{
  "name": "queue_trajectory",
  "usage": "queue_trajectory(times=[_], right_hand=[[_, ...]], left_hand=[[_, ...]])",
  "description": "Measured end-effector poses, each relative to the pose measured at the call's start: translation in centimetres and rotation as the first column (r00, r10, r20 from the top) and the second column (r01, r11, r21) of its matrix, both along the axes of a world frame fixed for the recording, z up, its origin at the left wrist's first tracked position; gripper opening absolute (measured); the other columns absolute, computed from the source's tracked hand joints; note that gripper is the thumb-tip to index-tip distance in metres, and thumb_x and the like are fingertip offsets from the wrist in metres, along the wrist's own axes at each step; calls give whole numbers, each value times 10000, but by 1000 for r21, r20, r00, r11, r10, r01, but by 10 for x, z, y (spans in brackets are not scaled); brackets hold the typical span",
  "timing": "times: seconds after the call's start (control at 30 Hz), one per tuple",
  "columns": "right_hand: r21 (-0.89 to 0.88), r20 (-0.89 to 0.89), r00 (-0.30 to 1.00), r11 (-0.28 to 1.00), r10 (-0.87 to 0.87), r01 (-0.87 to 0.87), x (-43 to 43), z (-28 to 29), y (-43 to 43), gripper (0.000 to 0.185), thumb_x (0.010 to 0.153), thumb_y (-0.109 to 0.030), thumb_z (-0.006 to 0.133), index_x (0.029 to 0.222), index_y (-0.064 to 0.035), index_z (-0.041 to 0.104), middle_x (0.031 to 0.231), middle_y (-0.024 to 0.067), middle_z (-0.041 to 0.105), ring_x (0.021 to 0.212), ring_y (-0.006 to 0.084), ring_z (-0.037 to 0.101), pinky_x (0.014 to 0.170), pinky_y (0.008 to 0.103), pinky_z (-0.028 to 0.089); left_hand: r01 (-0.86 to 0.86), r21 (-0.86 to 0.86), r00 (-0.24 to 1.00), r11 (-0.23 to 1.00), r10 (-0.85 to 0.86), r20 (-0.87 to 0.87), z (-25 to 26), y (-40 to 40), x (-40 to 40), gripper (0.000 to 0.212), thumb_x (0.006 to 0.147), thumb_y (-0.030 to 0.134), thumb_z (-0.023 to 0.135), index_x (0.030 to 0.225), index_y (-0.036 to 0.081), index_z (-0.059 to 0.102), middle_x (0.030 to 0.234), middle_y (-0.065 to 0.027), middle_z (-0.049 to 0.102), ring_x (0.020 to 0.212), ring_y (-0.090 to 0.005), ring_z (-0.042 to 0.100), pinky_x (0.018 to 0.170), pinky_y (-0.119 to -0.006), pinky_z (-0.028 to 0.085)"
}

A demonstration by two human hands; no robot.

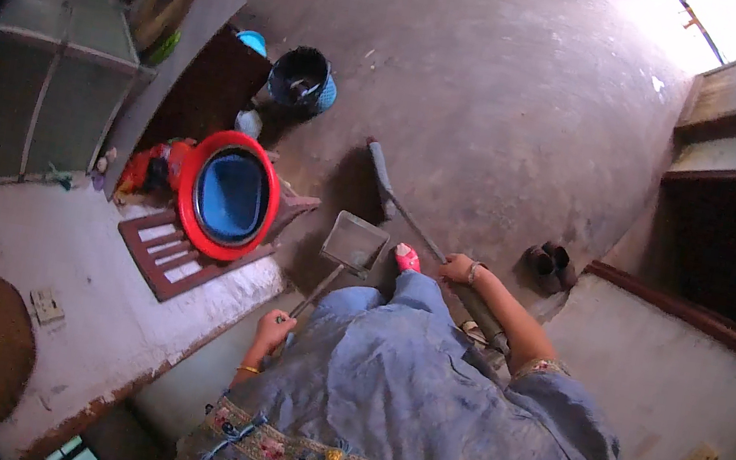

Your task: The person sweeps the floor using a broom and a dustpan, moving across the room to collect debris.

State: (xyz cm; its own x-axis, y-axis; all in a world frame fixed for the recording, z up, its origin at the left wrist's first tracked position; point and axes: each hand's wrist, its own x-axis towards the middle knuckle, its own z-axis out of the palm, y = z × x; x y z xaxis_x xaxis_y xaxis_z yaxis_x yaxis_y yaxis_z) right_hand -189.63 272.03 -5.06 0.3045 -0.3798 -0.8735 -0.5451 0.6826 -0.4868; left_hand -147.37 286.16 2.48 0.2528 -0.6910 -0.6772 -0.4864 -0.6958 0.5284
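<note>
My left hand [275,331] grips the upper end of the dustpan's thin handle [318,293]. The square, greyish dustpan [357,237] rests on the floor in front of my feet, its inside partly in shade. In my right hand [459,270] is the broom's long handle [420,229], slanting down and away from me. The broom head [380,173] touches down just beyond the dustpan, apart from it. A dark patch beside the head could be bristles or shadow; I cannot tell which. One of my feet, in a red shoe [407,258], shows right of the dustpan.
A red basin [274,204] with a blue basin [229,197] inside sits over a brown wooden chair [152,268] on the left. Past it stands a blue bucket [326,95] with a dark liner. A pair of dark shoes [550,265] lies on the right. Grey floor [470,87] stretches ahead.
</note>
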Motion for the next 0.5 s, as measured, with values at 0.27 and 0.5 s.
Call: queue_trajectory(times=[0.27,0.5], right_hand=[[-182,-103,980,972,-170,149,-18,19,49,166,659,-151,536,738,-11,494,564,64,506,428,142,486,402,277,417],[8,34,853,853,-521,521,41,91,136,358,620,-211,575,896,3,495,721,53,547,672,130,502,609,244,404]], left_hand=[[300,-26,949,954,-295,111,6,-68,17,208,587,197,603,644,24,501,629,-83,530,582,-157,500,547,-266,396],[499,-130,866,857,-499,31,-19,-124,40,216,576,178,618,639,6,504,612,-107,520,546,-192,506,525,-297,393]])
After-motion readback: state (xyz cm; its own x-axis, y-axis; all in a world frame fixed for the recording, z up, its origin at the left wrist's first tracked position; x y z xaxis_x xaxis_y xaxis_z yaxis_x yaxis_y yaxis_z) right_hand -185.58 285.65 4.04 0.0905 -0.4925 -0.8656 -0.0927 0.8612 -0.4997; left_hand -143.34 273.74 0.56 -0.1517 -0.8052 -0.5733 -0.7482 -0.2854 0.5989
